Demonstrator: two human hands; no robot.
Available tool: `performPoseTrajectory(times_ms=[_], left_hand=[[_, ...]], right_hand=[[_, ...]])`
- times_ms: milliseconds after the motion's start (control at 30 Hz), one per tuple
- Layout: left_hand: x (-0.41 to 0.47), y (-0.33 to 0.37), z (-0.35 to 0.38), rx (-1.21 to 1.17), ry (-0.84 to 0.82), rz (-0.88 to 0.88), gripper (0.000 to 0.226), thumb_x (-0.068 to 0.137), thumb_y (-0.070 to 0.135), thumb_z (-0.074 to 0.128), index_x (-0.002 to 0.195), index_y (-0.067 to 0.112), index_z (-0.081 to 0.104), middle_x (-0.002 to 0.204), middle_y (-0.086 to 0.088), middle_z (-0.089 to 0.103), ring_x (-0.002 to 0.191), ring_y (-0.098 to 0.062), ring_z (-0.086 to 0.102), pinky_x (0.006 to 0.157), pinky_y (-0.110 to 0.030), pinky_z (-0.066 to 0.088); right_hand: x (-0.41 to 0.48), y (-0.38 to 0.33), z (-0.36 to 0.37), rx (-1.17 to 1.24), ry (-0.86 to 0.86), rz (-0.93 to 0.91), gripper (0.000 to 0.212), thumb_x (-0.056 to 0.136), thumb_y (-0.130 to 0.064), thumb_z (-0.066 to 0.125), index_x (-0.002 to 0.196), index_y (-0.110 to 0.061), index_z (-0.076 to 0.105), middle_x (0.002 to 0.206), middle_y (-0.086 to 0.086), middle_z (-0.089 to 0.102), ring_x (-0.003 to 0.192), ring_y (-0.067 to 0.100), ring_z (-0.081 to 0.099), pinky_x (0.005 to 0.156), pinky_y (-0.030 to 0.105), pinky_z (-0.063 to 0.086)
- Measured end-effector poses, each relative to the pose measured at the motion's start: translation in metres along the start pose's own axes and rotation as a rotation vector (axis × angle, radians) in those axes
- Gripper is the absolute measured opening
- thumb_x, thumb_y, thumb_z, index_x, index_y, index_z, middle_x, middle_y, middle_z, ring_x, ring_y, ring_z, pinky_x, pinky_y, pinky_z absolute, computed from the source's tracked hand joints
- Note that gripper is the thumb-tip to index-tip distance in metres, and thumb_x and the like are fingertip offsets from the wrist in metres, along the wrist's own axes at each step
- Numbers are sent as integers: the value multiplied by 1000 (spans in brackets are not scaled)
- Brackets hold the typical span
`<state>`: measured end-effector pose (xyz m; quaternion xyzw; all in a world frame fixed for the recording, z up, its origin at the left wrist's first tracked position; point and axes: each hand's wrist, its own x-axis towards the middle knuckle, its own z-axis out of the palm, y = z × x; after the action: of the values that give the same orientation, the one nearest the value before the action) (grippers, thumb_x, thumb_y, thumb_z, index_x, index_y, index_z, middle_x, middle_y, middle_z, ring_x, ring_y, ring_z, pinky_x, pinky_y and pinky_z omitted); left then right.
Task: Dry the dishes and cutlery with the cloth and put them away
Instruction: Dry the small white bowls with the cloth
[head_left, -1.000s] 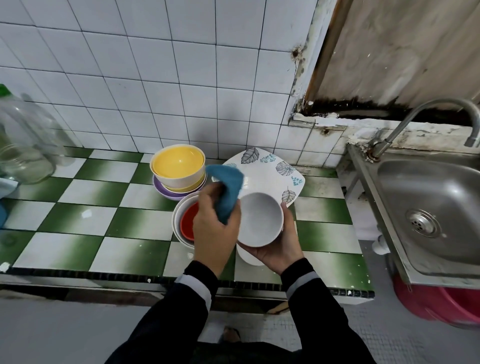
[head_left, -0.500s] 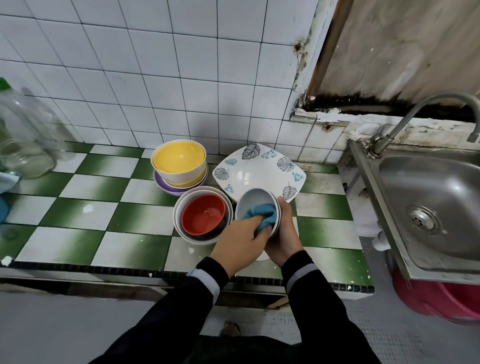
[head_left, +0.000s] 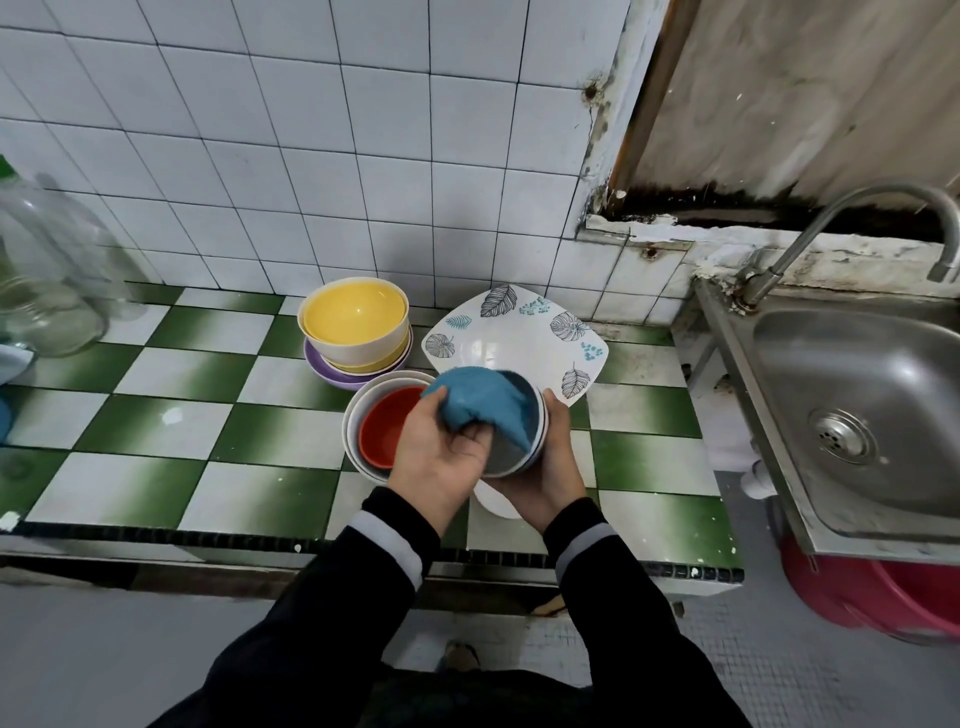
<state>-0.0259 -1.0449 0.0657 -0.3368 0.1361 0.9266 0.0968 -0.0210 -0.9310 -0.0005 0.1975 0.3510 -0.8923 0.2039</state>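
Note:
My right hand cups a small white bowl from below, tilted toward me above the counter's front edge. My left hand grips a blue cloth that is pushed inside the bowl and spills over its far rim. Left of the bowl, a red bowl sits nested in larger white bowls. Behind them a yellow-lined bowl stands stacked on a purple dish. A square leaf-patterned plate lies behind my hands. Part of another white dish shows under my hands.
The green and white checked counter runs left, with clear plastic jugs at its far left by the tiled wall. A steel sink with a curved tap stands to the right, a red tub below it.
The cloth went from beside the bowl into it, and now spreads over the far rim. The bowl has tilted and both hands shifted slightly.

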Motion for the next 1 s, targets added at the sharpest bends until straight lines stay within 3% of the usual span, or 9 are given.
performPoseTrajectory(times_ms=[100, 167, 267, 400, 467, 633, 800, 900, 1000], left_hand=[[1, 15, -4, 61, -28, 155, 31, 96, 19, 54, 125, 8, 56, 105, -12, 70, 93, -22, 68, 75, -32, 56], [1, 17, -8, 238, -77, 386, 23, 95, 13, 57, 117, 12, 61, 106, -5, 73, 96, -16, 69, 80, -30, 56], [8, 11, -26, 912, -123, 858, 21, 90, 0, 63, 107, 13, 65, 89, 8, 72, 79, 0, 65, 73, -18, 50], [31, 4, -54, 1567, -369, 1163, 40, 81, -2, 63, 118, 13, 66, 113, 4, 66, 106, -11, 60, 97, -10, 39], [38, 4, -62, 1767, -409, 1171, 44, 78, 2, 60, 121, 8, 64, 125, -5, 63, 114, -16, 54, 102, -8, 31], [39, 8, -69, 2069, -472, 1094, 43, 85, 14, 58, 128, 15, 61, 131, -1, 60, 116, -23, 57, 97, -26, 42], [23, -2, -65, 2146, -394, 997, 28, 80, 22, 45, 98, 14, 64, 102, -4, 66, 94, -31, 60, 73, -35, 45], [13, -8, -58, 2066, -363, 823, 30, 80, 30, 40, 93, 16, 63, 94, -5, 67, 90, -29, 58, 72, -36, 43], [9, -6, -45, 1996, -350, 633, 29, 85, 33, 44, 97, 17, 65, 85, -6, 67, 84, -26, 59, 71, -34, 44]], right_hand=[[-2, -2, -4, 72, 8, -2, 57, 89, -65, 45, 116, -19, 66, 104, 11, 73, 92, 26, 68, 86, 43, 54], [-2, -3, -6, 111, 2, 10, 58, 89, -65, 46, 116, -17, 65, 106, 13, 73, 97, 29, 67, 86, 45, 53], [0, 0, -5, 97, -1, 24, 61, 87, -68, 48, 118, -18, 65, 110, 14, 71, 106, 31, 64, 92, 48, 51], [4, 7, 0, 35, -25, 17, 60, 91, -67, 41, 116, -20, 67, 113, 11, 71, 102, 26, 66, 87, 42, 53], [4, 9, -2, 15, -35, 12, 61, 93, -66, 37, 120, -20, 67, 120, 11, 69, 106, 25, 65, 92, 42, 49], [4, 2, -7, -62, -32, -44, 67, 88, -65, 52, 127, -12, 64, 128, 16, 65, 109, 28, 65, 94, 43, 49], [10, 3, -14, -141, 15, -64, 94, 71, -69, 70, 138, -6, 55, 138, 23, 57, 119, 33, 58, 93, 43, 52], [10, 5, -18, -156, 22, -47, 83, 83, -65, 59, 130, 3, 58, 121, 26, 64, 101, 33, 65, 81, 37, 58], [9, 5, -18, -161, 9, -54, 62, 84, -61, 51, 102, -3, 66, 87, 20, 69, 77, 30, 67, 69, 35, 57]])
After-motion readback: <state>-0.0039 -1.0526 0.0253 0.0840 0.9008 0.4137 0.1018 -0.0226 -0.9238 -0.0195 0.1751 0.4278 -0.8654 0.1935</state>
